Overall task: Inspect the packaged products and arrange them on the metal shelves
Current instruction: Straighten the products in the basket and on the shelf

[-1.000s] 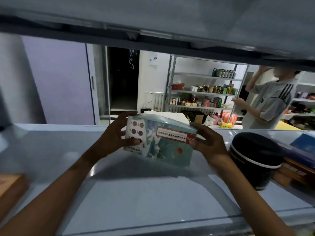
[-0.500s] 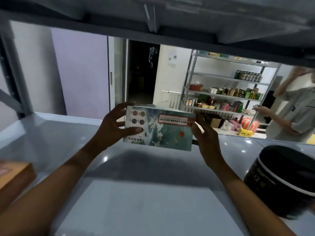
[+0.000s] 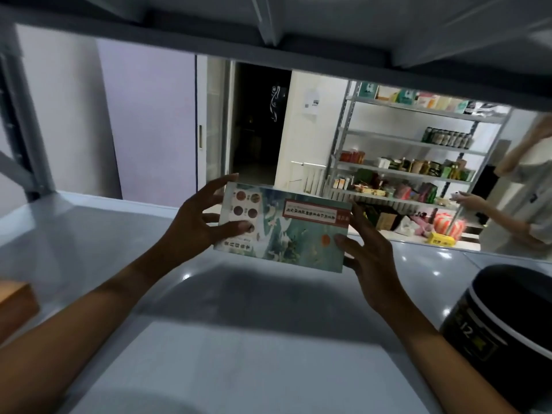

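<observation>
A flat teal box (image 3: 286,231) with a red label and round brown pictures stands upright, upside down, near the back of the grey metal shelf (image 3: 209,324). My left hand (image 3: 197,222) grips its left end, thumb across the front. My right hand (image 3: 367,249) holds its right end, thumb on the front face and fingers behind. Whether the box's lower edge touches the shelf, I cannot tell.
A black round tin (image 3: 504,330) marked 12 stands at the right of the shelf. An orange-brown box (image 3: 15,306) lies at the left edge. The shelf above (image 3: 268,25) hangs low overhead. Beyond, another person (image 3: 519,204) stands by a stocked rack (image 3: 412,162).
The box has turned from tilted to upright, its face towards me, and my view has shifted right to left and lower. Both hands stay on its ends.
</observation>
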